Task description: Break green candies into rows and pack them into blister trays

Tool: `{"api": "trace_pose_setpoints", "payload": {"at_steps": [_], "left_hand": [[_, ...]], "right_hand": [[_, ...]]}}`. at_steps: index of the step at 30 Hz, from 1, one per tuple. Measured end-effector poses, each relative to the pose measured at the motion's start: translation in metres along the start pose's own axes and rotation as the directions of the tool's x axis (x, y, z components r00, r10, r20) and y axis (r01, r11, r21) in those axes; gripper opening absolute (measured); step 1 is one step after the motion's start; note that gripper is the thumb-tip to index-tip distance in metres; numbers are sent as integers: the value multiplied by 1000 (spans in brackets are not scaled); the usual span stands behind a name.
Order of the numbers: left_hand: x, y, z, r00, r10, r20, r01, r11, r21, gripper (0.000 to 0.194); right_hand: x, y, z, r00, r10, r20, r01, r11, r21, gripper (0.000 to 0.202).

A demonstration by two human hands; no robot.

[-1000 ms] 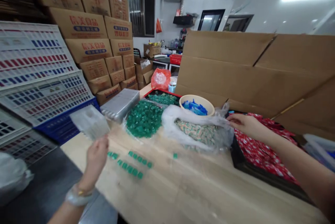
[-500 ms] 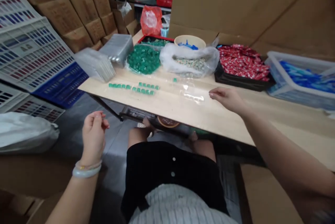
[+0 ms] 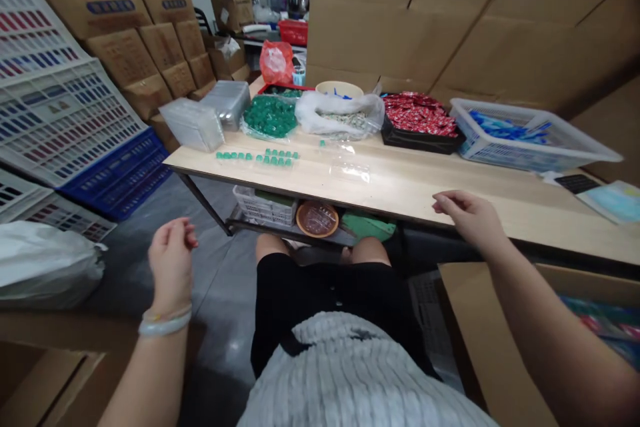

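Note:
My left hand [image 3: 173, 254] hangs in the air left of my lap, away from the table, its fingers loosely curled and nothing visible in them. Over the table's front edge, at the right, is my right hand [image 3: 467, 214]; thumb and fingers are drawn together, with nothing showing between them. Small green pieces [image 3: 274, 161] lie in short rows on the wooden table [image 3: 400, 180], and one single green piece [image 3: 322, 143] lies apart. Clear shiny plastic [image 3: 350, 170] rests to the right of the rows. Neither hand touches these things.
Along the back stand clear plastic boxes [image 3: 193, 124], a bag of green pieces [image 3: 270, 116], a white plastic bag [image 3: 313, 114], red packets [image 3: 417, 112] and a white basket [image 3: 530, 150] with blue pieces. An open carton [image 3: 480, 320] is right of my lap; crates [image 3: 65, 107] stand left.
My view has shifted up and back, showing more under the table and at the right. My right hand has drawn back from the clear plastic towards the table's front edge. The green rows look unchanged.

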State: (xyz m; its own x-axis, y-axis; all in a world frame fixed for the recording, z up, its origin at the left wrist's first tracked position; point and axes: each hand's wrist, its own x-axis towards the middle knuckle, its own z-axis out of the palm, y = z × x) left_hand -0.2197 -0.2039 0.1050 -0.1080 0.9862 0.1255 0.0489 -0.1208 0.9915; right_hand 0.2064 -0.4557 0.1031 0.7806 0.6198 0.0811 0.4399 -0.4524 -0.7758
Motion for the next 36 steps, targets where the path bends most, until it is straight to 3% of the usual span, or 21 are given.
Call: {"api": "trace_pose_setpoints", "payload": {"at_steps": [2, 4, 7, 9, 12, 15, 18, 21, 25, 29, 36], "left_hand": [[9, -6, 28, 993, 44, 108, -53, 995, 84, 20], [24, -15, 66, 964, 116, 239, -173, 956, 235, 22], [52, -37, 127, 852, 219, 476, -452, 766, 456, 26], [70, -52, 158, 831, 222, 510, -491, 724, 485, 29], [92, -70, 185, 836, 249, 489, -502, 707, 499, 30], [110, -86, 197, 843, 294, 451, -513, 691, 509, 29], [121, -103, 203, 845, 328, 421, -519, 689, 506, 30], [127, -123, 209, 848, 350, 399, -522, 684, 509, 31], [130, -146, 219, 842, 426, 332, -538, 599, 593, 29], [130, -153, 225, 851, 435, 293, -512, 565, 647, 29], [128, -151, 225, 865, 354, 355, -498, 531, 686, 33]], "right_hand": [[9, -12, 34, 998, -56, 35, 54, 996, 67, 40], [23, -24, 78, 991, -116, 66, 112, 991, 69, 41], [45, -36, 142, 988, -155, 1, 154, 984, -91, 43], [57, -38, 175, 984, -160, -74, 140, 963, -229, 44], [71, -30, 208, 966, -230, -117, 160, 890, -426, 44], [80, -10, 228, 931, -358, -69, 263, 789, -555, 41], [89, 10, 238, 907, -410, -98, 267, 740, -618, 40], [95, 19, 241, 902, -425, -75, 286, 719, -633, 38], [100, 17, 241, 915, -401, -49, 286, 728, -623, 37], [102, 15, 240, 929, -367, -47, 258, 733, -629, 38], [99, 13, 240, 959, -285, 8, 222, 728, -648, 41]]}}
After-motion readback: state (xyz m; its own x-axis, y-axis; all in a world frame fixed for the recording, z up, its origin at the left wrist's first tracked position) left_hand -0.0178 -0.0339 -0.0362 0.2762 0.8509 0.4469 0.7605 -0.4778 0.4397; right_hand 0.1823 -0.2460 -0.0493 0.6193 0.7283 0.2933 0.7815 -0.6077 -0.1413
